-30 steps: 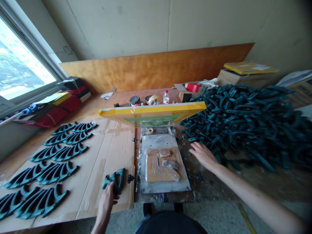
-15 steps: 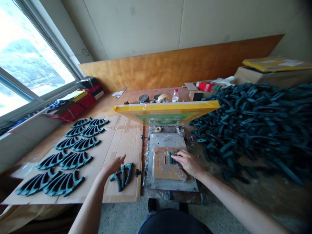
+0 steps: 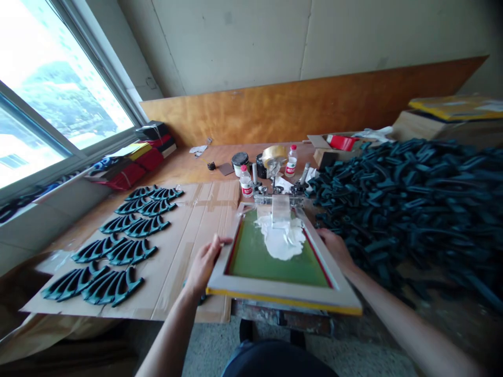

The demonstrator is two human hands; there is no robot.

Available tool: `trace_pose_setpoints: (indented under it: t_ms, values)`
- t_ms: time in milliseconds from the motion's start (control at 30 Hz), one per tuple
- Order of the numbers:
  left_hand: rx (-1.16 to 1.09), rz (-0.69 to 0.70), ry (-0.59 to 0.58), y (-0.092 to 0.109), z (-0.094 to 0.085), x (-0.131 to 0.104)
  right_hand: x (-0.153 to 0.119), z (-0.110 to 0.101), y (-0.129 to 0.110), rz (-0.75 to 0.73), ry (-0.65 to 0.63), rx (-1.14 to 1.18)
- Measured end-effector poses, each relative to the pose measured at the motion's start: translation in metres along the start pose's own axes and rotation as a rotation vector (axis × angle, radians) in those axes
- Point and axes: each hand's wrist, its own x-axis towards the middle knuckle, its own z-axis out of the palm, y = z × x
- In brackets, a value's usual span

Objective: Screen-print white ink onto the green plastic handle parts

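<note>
A screen printing frame [image 3: 267, 287] with green mesh [image 3: 251, 262] lies lowered in front of me, its near edge banded in yellow tape. My left hand [image 3: 205, 261] grips its left rail, thumb along the side. On the opposite rail my right hand [image 3: 337, 250] is closed, its fingers partly hidden by the frame. White ink [image 3: 283, 243] is pooled on the far half of the mesh. A pale squeegee-like block [image 3: 281, 210] stands in that ink. The frame covers the plate beneath it.
Curved dark green parts [image 3: 120, 251] lie in rows on the cardboard sheet [image 3: 176, 246]. A large heap of similar parts [image 3: 416, 199] fills the right side. Bottles [image 3: 246, 182], an ink jar [image 3: 239, 163], a tape roll [image 3: 274, 156] and metal clamps [image 3: 301, 187] stand behind the frame.
The raised frame has come down over the plate. My right hand has left the small green part on the plate, and my left hand has moved right; both now hold the frame's sides.
</note>
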Motion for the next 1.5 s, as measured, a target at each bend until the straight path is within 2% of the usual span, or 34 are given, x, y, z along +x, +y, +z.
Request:
trace_pose_setpoints:
  t_ms: [67, 133, 200, 267, 367, 500, 567, 633, 667, 733, 833, 933, 1000, 1100, 1200, 1300, 1367, 1400, 1433, 1500]
  values:
    - [0.021, -0.097, -0.034, -0.046, -0.002, -0.008, 0.023, -0.011, -0.004, -0.015, 0.070, 0.039]
    - [0.041, -0.121, -0.032, -0.086, 0.001, -0.008, 0.046, -0.013, -0.023, -0.096, 0.093, 0.035]
    - [0.117, -0.113, -0.008, -0.114, 0.004, -0.001, 0.063, -0.007, -0.048, -0.175, -0.009, -0.051]
    - [0.203, -0.096, -0.004, -0.130, 0.005, 0.006, 0.066, 0.002, -0.069, -0.196, -0.159, -0.131]
    - [0.264, -0.074, -0.020, -0.139, 0.002, 0.012, 0.044, 0.012, -0.081, -0.251, -0.279, -0.165]
    - [0.267, -0.085, -0.034, -0.142, -0.001, 0.012, -0.001, 0.004, -0.072, -0.544, -0.325, -0.113]
    - [0.265, -0.089, -0.035, -0.142, -0.001, 0.012, -0.008, -0.006, -0.067, -0.642, -0.376, -0.059]
    - [0.269, -0.087, -0.030, -0.141, -0.001, 0.011, -0.004, -0.013, -0.065, -0.647, -0.419, -0.016]
    - [0.266, -0.084, -0.031, -0.139, -0.001, 0.010, -0.002, -0.013, -0.065, -0.616, -0.403, -0.004]
    - [0.245, -0.080, -0.037, -0.137, 0.000, 0.009, -0.001, -0.006, -0.067, -0.553, -0.285, -0.006]
    - [0.186, -0.087, -0.046, -0.133, 0.000, 0.008, -0.018, 0.010, -0.067, -0.592, -0.092, -0.021]
    - [0.138, -0.105, -0.039, -0.129, 0.002, 0.007, -0.033, 0.013, -0.064, -0.661, -0.116, 0.036]
    - [0.120, -0.123, -0.037, -0.124, 0.002, 0.006, -0.024, 0.007, -0.064, -0.600, -0.166, 0.083]
    - [0.116, -0.148, -0.043, -0.102, 0.001, 0.002, 0.019, -0.005, -0.069, -0.400, -0.157, 0.118]
    - [0.065, -0.172, -0.076, -0.063, -0.001, -0.004, 0.070, -0.022, -0.070, -0.192, -0.096, 0.016]
    - [0.009, -0.121, -0.045, -0.018, 0.000, -0.004, 0.098, -0.043, -0.047, -0.086, 0.067, -0.034]
    - [-0.038, -0.014, 0.014, 0.012, 0.003, 0.003, 0.097, -0.049, -0.022, 0.000, 0.194, 0.030]
    - [-0.071, 0.057, 0.038, 0.026, 0.006, 0.010, 0.091, -0.048, -0.010, 0.062, 0.211, 0.058]
    - [-0.108, 0.129, 0.056, 0.041, 0.010, 0.018, 0.080, -0.042, 0.000, 0.123, 0.181, 0.073]
    - [-0.170, 0.248, 0.059, 0.068, 0.018, 0.035, 0.051, -0.022, 0.011, 0.179, 0.004, 0.071]
